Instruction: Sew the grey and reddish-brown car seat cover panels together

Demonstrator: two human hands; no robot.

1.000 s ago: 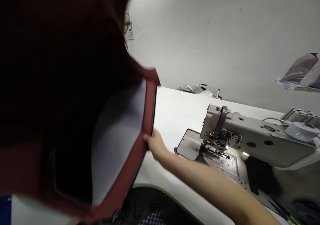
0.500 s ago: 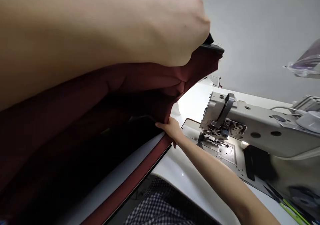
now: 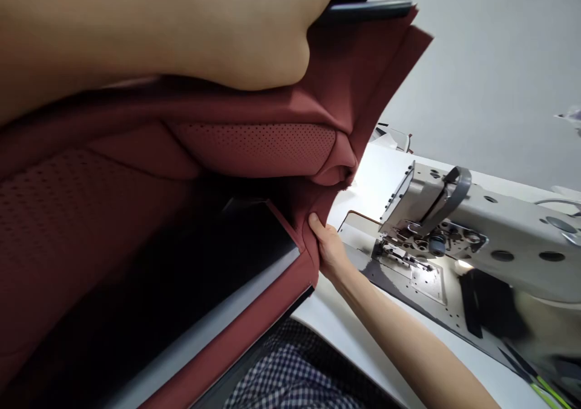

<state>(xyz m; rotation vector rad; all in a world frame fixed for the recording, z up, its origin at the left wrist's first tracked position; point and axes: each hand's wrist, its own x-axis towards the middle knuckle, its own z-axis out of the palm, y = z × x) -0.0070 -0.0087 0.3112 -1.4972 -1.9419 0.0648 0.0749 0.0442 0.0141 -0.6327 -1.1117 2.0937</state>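
A dark red leather seat cover (image 3: 267, 149) with perforated panels hangs spread across my view, its black inside in deep shadow. My left hand (image 3: 272, 40) is closed on its raised upper edge, the fingers hidden behind the wrist and the frame's top. Just beyond that hand, a dark stiff strip (image 3: 367, 11) runs along the edge. My right hand (image 3: 331, 247) pinches the cover's side lower down, thumb in front and the other fingers behind the leather. Along the lower edge runs a red band (image 3: 236, 330) beside a pale strip (image 3: 204, 324).
An industrial sewing machine (image 3: 499, 227) stands to the right on a white table (image 3: 336, 312). Scissors with green handles (image 3: 540, 385) lie at the lower right. A checked cloth garment (image 3: 285, 379) shows below the table edge. Behind is a grey wall (image 3: 490, 64).
The left hand has risen with the cover's upper edge, opening the cover so more perforated leather shows. The right hand keeps its grip, its thumb now plainly on the leather. The view has shifted left.
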